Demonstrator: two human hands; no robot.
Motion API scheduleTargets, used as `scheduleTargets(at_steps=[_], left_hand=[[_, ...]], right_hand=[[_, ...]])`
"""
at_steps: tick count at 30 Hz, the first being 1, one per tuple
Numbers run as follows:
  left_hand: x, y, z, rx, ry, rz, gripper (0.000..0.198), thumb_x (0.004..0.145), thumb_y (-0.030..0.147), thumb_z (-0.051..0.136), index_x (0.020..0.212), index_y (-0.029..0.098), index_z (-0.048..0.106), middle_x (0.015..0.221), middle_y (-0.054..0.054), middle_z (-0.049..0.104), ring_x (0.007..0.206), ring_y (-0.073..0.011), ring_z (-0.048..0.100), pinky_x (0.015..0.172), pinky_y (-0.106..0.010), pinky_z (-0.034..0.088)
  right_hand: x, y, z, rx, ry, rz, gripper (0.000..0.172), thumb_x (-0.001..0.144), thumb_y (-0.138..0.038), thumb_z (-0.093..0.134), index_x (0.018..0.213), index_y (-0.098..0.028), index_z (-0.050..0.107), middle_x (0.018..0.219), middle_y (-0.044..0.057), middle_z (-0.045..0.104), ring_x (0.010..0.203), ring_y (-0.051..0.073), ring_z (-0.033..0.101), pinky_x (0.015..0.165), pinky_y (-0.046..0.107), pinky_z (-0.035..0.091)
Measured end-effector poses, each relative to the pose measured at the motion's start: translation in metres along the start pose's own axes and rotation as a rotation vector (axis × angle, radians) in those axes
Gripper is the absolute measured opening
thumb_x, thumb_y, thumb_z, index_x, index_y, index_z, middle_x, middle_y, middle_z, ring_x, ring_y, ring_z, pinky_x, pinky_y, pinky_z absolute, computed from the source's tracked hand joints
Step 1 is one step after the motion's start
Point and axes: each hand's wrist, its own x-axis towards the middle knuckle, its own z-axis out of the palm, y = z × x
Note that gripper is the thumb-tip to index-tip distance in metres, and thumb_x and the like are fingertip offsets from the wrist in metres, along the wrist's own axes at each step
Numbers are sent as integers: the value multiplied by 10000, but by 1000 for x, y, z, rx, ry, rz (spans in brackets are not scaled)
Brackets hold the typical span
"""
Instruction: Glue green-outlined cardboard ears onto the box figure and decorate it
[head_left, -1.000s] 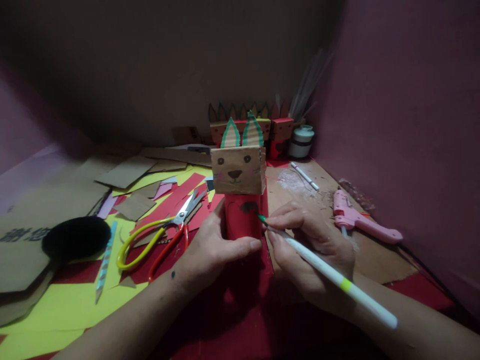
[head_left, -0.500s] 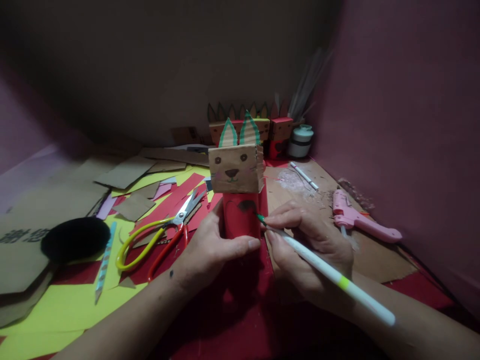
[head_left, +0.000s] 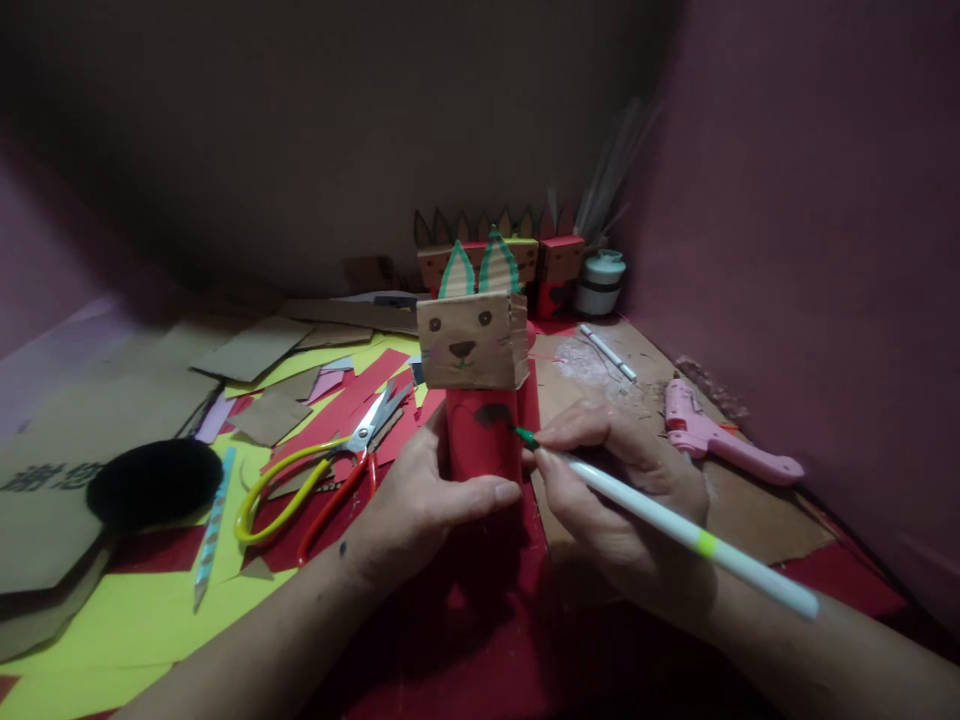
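A cardboard animal figure (head_left: 471,342) stands upright in the middle, with green-edged ears, a drawn face and a red tube body bearing a dark, partly coloured heart outline. Around the lower part of that body my left hand (head_left: 420,495) is wrapped, its thumb across the front. My right hand (head_left: 626,500) pinches a white marker (head_left: 652,515) with a yellow-green band. The green tip is at the right edge of the red body, by the heart; whether it touches cannot be made out.
Yellow-and-red-handled scissors (head_left: 364,437), a striped pencil (head_left: 214,530) and a black oval object (head_left: 154,482) lie left among paper and cardboard pieces. On the right are a pink glue gun (head_left: 724,445) and a white pen (head_left: 607,353). Similar figures (head_left: 559,275) and a lidded container (head_left: 601,283) stand behind.
The marker's rear end has swung right and slightly up in my right hand. My left hand keeps its hold, and the figure has shifted very slightly.
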Motion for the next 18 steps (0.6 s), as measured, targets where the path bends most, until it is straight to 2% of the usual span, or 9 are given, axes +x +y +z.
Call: scheduleTargets(at_steps=[3,8,11,14,18], left_hand=[[-1,0,3,-105,10,-31,413,692,233,928,1055,222,731,944,-28,793,837,-174,741,753,-240,615],[1,5,11,-309,-13,-65,318,690,131,888,977,186,763,796,-17,767,703,-144,719,710,-234,615],[1,8,16,-377,21,-81,356,653,97,883,985,164,774,820,-45,778,740,-173,736,751,-255,615],[-1,10,19,-404,45,-121,343,625,96,890,947,143,781,809,-66,778,780,-198,746,785,-265,610],[-2,13,20,-437,58,-154,327,594,94,908,897,143,796,762,-50,761,720,-164,719,738,-232,600]], right_hand=[[2,0,-2,126,14,125,153,829,-99,681,851,-250,674,629,-51,638,541,107,605,474,205,451],[6,5,-5,408,-88,291,112,878,-176,729,927,-275,714,651,-43,674,571,116,636,537,223,515],[7,5,-4,491,-125,342,156,849,-139,735,938,-259,691,654,-38,683,577,118,642,537,219,526],[5,4,1,533,-143,389,110,868,-165,715,924,-243,661,654,-32,680,561,106,626,524,203,511],[2,7,7,516,-104,378,71,906,-235,704,920,-245,635,692,-40,656,562,89,600,528,195,495]])
